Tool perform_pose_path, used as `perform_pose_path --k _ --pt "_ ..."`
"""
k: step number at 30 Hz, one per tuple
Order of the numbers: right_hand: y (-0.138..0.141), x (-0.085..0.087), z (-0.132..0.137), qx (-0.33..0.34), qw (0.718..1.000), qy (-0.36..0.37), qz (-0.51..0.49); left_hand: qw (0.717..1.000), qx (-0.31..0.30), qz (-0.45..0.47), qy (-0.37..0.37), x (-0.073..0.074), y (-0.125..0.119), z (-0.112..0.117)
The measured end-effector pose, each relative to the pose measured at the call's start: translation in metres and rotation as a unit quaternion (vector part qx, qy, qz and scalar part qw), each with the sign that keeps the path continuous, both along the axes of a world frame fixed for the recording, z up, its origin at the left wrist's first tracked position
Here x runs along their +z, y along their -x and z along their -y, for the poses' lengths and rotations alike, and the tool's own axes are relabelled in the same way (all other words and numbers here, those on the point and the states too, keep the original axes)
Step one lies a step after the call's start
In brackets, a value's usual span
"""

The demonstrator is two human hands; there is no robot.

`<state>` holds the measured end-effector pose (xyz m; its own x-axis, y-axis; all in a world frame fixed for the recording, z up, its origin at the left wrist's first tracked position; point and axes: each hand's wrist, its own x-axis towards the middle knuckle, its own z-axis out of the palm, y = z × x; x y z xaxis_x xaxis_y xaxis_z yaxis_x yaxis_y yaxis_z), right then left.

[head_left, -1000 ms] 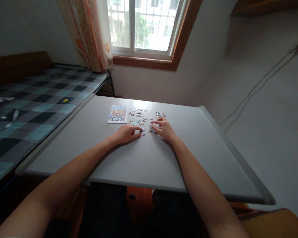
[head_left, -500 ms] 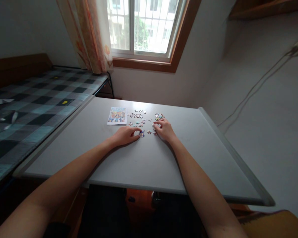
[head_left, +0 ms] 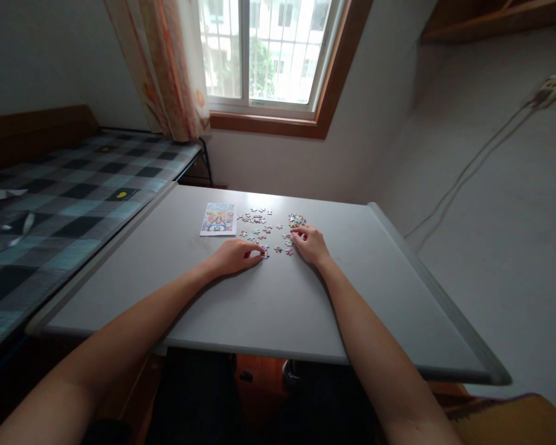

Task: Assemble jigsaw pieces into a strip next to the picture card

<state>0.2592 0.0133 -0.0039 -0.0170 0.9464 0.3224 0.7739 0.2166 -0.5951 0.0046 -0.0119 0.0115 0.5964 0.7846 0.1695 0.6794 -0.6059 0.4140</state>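
Note:
Small jigsaw pieces (head_left: 258, 225) lie scattered on a grey table (head_left: 269, 296), with a denser cluster (head_left: 296, 219) at their right. My left hand (head_left: 234, 254) rests on the table, fingers curled, its fingertips pinching a small joined bit of puzzle (head_left: 264, 251). My right hand (head_left: 309, 244) lies palm down just right of it, fingers bent, the fingertips on loose pieces near the cluster. A colourful picture card (head_left: 218, 219) lies flat to the left of the pieces.
A bed with a dark checked cover (head_left: 65, 191) runs along the table's left edge. A window (head_left: 264, 52) with a curtain (head_left: 167, 68) is behind the table. A white wall with a cable (head_left: 472, 167) is at the right.
My right hand has slid a little back toward the cluster of pieces. My left hand has stayed on the joined pieces. The view has tilted slightly.

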Motion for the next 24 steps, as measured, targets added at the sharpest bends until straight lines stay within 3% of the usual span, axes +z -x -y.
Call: perform_pose_path --k 4,24 --pt "0.003 -0.003 0.001 0.039 0.999 0.012 0.025 1.0 0.006 -0.001 0.0 0.0 -0.001 0.0" --pt "0.002 -0.004 0.0 0.018 1.0 -0.006 -0.006 0.996 0.018 0.067 -0.059 -0.011 0.0 -0.005"
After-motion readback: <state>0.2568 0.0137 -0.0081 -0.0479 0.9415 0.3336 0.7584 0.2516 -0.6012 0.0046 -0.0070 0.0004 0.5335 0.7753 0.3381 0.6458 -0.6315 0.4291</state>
